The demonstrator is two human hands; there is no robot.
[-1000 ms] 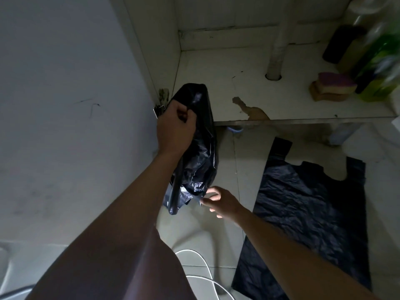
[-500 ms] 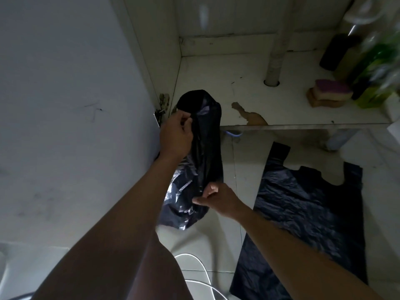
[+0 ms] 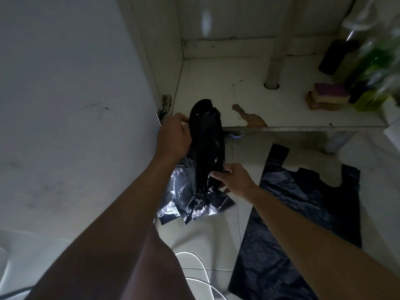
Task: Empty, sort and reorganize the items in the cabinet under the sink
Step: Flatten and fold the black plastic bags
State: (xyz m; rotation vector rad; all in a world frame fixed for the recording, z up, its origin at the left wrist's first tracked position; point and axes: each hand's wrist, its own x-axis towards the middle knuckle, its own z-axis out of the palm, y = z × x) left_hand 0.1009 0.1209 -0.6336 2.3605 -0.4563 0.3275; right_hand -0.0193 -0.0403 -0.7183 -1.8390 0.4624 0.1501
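The cabinet base [image 3: 216,83], white, was chipped at its near edge. A pipe [image 3: 274,61] passed through a hole in it toward the far side. Stacked sponges [image 3: 328,98] lay at its right, with blurred bottles [image 3: 368,68] just beyond them. Below, a flat bag [image 3: 303,224] lay spread on the tiled floor [image 3: 216,245] at right, near the cabinet. A white cable [image 3: 195,264] looped at the near edge. A crumpled bag [image 3: 205,148] hung down to the floor at left; contact could not be confirmed.
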